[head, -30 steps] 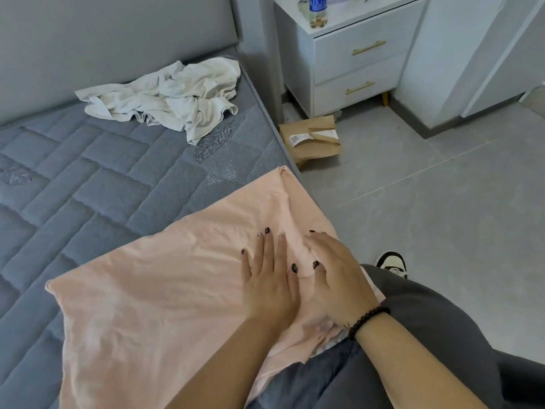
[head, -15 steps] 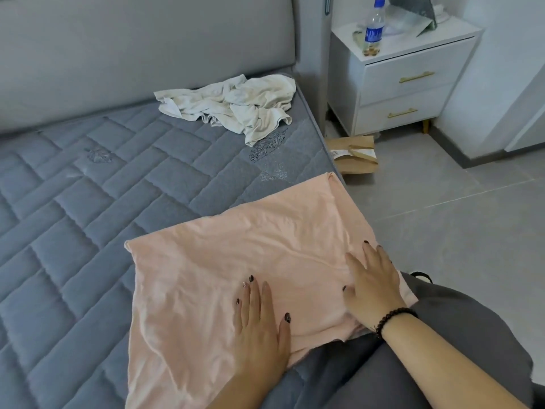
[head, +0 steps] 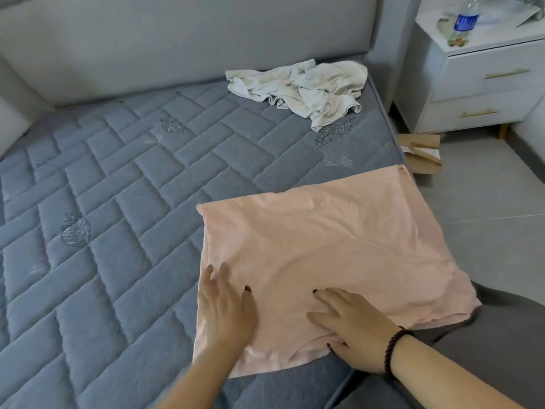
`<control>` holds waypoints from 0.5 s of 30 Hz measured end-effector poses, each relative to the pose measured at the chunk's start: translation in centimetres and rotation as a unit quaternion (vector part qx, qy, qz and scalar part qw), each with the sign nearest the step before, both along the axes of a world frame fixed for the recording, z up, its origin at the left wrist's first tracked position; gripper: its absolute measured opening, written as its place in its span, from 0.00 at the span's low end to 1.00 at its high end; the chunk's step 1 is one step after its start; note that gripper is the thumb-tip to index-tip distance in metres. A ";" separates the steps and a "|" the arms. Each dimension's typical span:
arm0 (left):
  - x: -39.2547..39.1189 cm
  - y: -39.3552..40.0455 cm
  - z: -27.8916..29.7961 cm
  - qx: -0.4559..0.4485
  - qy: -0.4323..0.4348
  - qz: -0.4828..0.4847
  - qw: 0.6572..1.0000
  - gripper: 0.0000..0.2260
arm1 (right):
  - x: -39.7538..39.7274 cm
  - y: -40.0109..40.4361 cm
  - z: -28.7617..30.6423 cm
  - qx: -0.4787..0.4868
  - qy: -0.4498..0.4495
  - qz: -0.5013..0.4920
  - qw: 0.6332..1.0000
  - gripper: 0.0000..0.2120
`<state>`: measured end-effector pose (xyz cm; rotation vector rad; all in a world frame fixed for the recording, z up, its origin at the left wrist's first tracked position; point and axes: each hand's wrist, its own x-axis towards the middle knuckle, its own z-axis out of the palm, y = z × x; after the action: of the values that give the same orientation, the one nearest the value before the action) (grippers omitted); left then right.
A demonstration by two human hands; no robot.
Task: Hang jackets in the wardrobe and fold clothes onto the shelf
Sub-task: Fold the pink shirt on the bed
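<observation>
Laid flat on the quilted grey mattress [head: 124, 219], at its near right corner: a pink garment [head: 324, 246], folded into a rough rectangle, with its right edge running along the mattress edge and a near corner drooping onto a grey-trousered leg [head: 486, 343]. Pressed palm-down on the pink garment's near left edge: the left hand [head: 225, 308], fingers straight and held close together, thumb angled out to the right, gripping nothing. Pressed flat on the garment's near hem, right of the left hand and apart from it: the right hand [head: 351, 326], fingers extended and slightly spread toward the left, dark-painted nails showing, thumb tip at the hem edge; pinching of the cloth not evident. Worn on the right wrist: a dark beaded bracelet [head: 393, 349]. Far beyond the pink garment, near the mattress's far right corner and against the pale grey headboard [head: 182, 39]: a crumpled white garment [head: 309, 87], unfolded, well apart from the pink one. Right of the mattress, across a narrow gap: a white nightstand [head: 483, 84] with two drawers and gold handles, topped by a plastic bottle [head: 463, 23] with a blue label. On the tiled floor [head: 486, 231] between mattress edge and nightstand: a brown paper bag [head: 421, 154], lying on its side.
</observation>
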<state>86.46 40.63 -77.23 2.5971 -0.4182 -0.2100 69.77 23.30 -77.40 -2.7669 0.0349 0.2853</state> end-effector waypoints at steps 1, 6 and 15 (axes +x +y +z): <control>-1.2 0.8 -0.3 -0.012 0.008 0.038 0.999 0.29 | -0.1 -0.2 -0.3 0.027 0.010 -0.012 1.000 0.25; -3.7 3.8 -0.6 -0.060 0.106 0.121 0.985 0.26 | -0.3 -1.0 -1.1 0.069 0.010 -0.039 0.997 0.24; -3.9 4.9 1.5 -0.035 0.175 0.103 0.979 0.23 | -1.5 -2.5 0.3 0.230 0.014 -0.250 0.941 0.13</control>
<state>82.53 45.50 -75.78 2.4448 -0.0296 -0.5566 68.30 20.77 -77.09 -2.1950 0.5906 0.1683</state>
